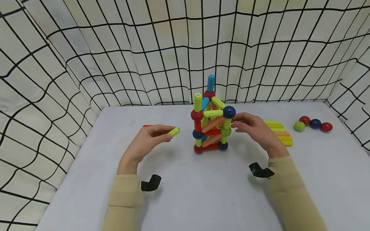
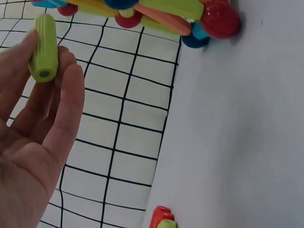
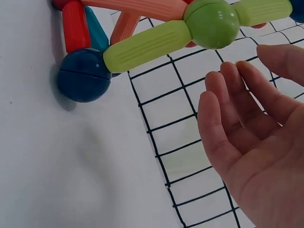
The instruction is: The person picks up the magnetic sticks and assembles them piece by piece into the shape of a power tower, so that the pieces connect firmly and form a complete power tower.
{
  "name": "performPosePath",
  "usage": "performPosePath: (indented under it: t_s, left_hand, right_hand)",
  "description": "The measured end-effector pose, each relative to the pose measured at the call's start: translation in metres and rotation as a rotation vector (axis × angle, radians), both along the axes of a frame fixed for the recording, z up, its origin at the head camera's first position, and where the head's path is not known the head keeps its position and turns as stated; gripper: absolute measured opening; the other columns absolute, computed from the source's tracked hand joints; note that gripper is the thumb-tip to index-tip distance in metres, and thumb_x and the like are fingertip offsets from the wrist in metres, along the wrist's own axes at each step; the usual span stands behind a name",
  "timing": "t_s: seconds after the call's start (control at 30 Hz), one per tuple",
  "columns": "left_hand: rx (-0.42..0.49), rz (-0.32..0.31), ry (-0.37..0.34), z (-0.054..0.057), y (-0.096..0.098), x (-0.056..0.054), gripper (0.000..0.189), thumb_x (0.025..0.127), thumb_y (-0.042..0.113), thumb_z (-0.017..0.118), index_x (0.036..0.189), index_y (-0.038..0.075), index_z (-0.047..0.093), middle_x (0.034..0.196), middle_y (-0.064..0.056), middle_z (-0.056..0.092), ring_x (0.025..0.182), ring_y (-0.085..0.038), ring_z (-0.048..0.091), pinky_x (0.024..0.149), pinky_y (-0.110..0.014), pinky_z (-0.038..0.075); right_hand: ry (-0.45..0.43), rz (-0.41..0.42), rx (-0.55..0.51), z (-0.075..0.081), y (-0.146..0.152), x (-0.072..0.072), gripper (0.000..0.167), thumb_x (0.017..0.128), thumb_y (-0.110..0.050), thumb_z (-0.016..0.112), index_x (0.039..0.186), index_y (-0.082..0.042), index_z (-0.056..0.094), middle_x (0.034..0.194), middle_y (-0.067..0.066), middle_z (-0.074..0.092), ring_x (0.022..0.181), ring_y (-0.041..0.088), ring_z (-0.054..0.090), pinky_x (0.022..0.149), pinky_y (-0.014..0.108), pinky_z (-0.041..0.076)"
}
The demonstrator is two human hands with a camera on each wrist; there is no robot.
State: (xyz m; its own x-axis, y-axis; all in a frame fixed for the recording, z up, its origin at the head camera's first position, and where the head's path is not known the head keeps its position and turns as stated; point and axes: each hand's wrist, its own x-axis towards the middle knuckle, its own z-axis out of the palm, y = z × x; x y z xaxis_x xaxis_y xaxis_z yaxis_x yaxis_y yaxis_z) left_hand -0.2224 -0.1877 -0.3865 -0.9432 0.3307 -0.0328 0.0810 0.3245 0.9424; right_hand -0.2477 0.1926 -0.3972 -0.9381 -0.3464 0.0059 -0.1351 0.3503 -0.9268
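My left hand pinches a short yellow-green magnetic rod between thumb and fingers, held above the table left of the tower. A tower of coloured magnetic rods and balls stands upright mid-table, with a blue rod at its top and a yellow-green rod upright on its front left corner. Close by its right side is my right hand, fingers loosely bent with nothing between them. In the right wrist view, those fingertips lie near a green ball of the tower.
Several yellow and orange rods lie in a row behind my right hand. Farther right sit red, blue and green balls. Red and yellow-green pieces lie beyond my left hand. A black-grid netted wall encloses the white table.
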Motion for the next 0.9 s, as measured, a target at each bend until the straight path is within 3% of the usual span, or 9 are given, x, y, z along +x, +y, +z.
performPosePath:
  t_s: [0.2,0.3,0.43,0.63,0.77,0.9]
  left_hand:
    - [-0.014,-0.264,0.04,0.02,0.027,0.016,0.025,0.091,0.024,0.07,0.115,0.02,0.073,0.113,-0.001,0.068,0.101,-0.024,0.062,0.087,-0.039,0.052]
    - [-0.045,-0.349,0.061,0.021,0.042,0.018,0.027,0.092,0.023,0.069,0.119,0.021,0.071,0.111,0.0,0.068,0.098,-0.023,0.062,0.083,-0.039,0.053]
    - [-0.082,-0.384,0.043,0.017,0.057,0.013,0.035,0.092,0.028,0.07,0.126,0.022,0.066,0.11,0.001,0.067,0.1,-0.021,0.062,0.085,-0.039,0.053]
    - [-0.093,-0.417,0.054,0.016,0.072,0.007,0.045,0.092,0.029,0.069,0.133,0.014,0.059,0.109,0.002,0.067,0.097,-0.019,0.064,0.086,-0.041,0.052]
    - [-0.067,-0.384,0.101,0.017,0.075,0.003,0.044,0.093,0.024,0.068,0.134,0.012,0.058,0.112,0.002,0.066,0.098,-0.019,0.063,0.086,-0.039,0.053]
    - [-0.066,-0.326,0.162,0.017,0.075,-0.002,0.039,0.094,0.023,0.068,0.131,0.014,0.06,0.113,0.003,0.065,0.101,-0.017,0.061,0.088,-0.034,0.052]
  right_hand:
    - [-0.014,-0.007,0.009,0.003,-0.016,-0.02,0.041,0.102,-0.03,0.051,0.138,-0.011,0.051,0.132,0.011,0.056,0.117,0.03,0.056,0.108,0.053,0.036]
    - [-0.008,-0.018,0.027,0.006,-0.024,-0.032,0.044,0.103,-0.032,0.049,0.142,-0.011,0.048,0.136,0.011,0.053,0.126,0.031,0.047,0.111,0.057,0.029]
    - [0.02,0.054,0.049,0.012,-0.033,-0.045,0.048,0.104,-0.026,0.047,0.148,-0.01,0.039,0.139,0.015,0.047,0.13,0.033,0.038,0.111,0.059,0.027]
    - [0.013,0.167,0.041,0.013,-0.038,-0.053,0.039,0.103,-0.012,0.045,0.142,-0.006,0.041,0.117,0.017,0.051,0.112,0.031,0.047,0.106,0.055,0.035]
    - [-0.002,0.176,0.07,0.011,-0.036,-0.054,0.032,0.104,-0.014,0.045,0.134,-0.003,0.045,0.117,0.015,0.049,0.111,0.03,0.046,0.105,0.055,0.036]
    - [0.039,0.19,0.107,0.011,-0.034,-0.055,0.046,0.104,-0.025,0.047,0.146,-0.009,0.041,0.128,0.016,0.051,0.121,0.032,0.045,0.108,0.056,0.033]
